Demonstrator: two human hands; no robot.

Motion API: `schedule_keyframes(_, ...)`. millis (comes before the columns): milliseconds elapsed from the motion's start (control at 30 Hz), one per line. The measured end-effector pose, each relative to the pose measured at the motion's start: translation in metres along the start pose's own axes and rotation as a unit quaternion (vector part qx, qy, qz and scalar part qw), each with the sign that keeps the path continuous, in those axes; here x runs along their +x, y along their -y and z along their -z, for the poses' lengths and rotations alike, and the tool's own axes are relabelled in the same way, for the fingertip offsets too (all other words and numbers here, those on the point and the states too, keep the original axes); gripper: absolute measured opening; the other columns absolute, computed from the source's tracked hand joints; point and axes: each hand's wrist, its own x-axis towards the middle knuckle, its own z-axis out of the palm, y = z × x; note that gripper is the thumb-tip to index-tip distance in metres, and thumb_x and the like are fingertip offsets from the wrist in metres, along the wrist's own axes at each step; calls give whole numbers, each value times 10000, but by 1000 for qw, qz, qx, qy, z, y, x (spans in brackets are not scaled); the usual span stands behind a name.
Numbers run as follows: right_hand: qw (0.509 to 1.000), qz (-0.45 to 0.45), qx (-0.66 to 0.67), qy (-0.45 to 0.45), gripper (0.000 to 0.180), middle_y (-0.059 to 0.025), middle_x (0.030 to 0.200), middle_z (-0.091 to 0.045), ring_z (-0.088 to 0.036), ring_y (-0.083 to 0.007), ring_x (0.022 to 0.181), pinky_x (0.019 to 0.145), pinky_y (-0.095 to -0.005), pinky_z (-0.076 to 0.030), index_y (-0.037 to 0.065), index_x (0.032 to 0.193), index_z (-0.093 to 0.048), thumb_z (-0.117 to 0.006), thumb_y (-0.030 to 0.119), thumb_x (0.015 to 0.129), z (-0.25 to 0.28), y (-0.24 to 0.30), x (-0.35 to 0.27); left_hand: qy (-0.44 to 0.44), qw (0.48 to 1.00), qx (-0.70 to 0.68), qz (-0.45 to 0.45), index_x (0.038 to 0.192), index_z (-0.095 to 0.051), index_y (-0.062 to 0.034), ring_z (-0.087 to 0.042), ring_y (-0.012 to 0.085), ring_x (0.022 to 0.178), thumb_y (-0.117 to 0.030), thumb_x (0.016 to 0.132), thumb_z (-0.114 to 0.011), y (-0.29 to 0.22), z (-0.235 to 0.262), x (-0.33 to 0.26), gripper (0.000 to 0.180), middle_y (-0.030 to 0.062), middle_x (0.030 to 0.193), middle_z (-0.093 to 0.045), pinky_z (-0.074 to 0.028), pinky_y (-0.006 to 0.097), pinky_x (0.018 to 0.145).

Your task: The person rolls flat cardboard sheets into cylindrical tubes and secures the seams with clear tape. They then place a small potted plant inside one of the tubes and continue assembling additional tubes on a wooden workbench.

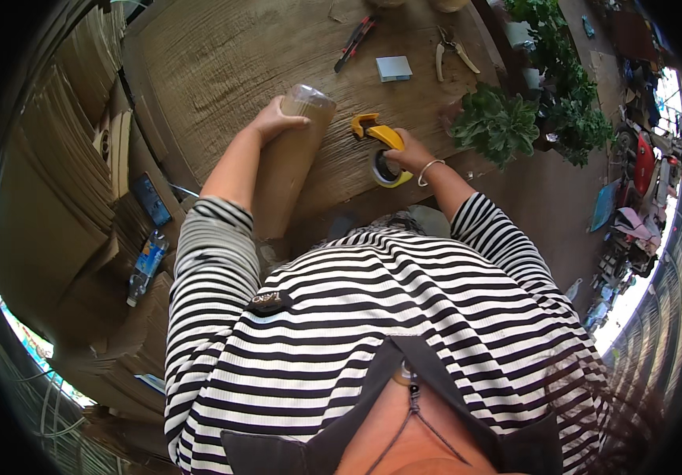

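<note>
A long, narrow cardboard box stands at the near edge of the wooden table, tilted in my grip. Clear, shiny film or tape covers its far end. My left hand grips the box near that end, thumb across the upper face and the other fingers hidden behind its left side. To the right, my right hand is wrapped around a yellow tape dispenser with a roll of tape in it. The dispenser's head points left toward the box, with a gap between them.
On the wooden table lie a red-and-black box cutter, a small pale-blue pad and pruning shears. Leafy plants border the right. Stacked flat cardboard, a phone and a plastic bottle are at left.
</note>
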Motion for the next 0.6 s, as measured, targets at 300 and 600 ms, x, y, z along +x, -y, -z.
schedule_keyframes(300, 998, -66, 17, 8, 764, -213, 1190, -692, -690, -356, 1086, 932, -424, -543, 120, 1487, -450, -798, 259, 822, -5, -29, -26, 248, 775, -574, -89, 1413, -556, -15, -612, 262, 1259, -495, 905, -724, 31, 18, -111, 718, 159, 1397, -622, -540, 422, 1019)
schedule_keyframes(600, 946, -35, -295, -127, 782, -247, 1444, -498, -497, -387, 1346, 1125, -440, -418, 112, 1511, -465, -800, 358, 849, -6, -25, -20, 192, 754, -609, -157, 1483, -498, -67, -605, 301, 1270, -613, 977, -573, -26, 35, -125, 748, 144, 1435, -589, -537, 485, 1025)
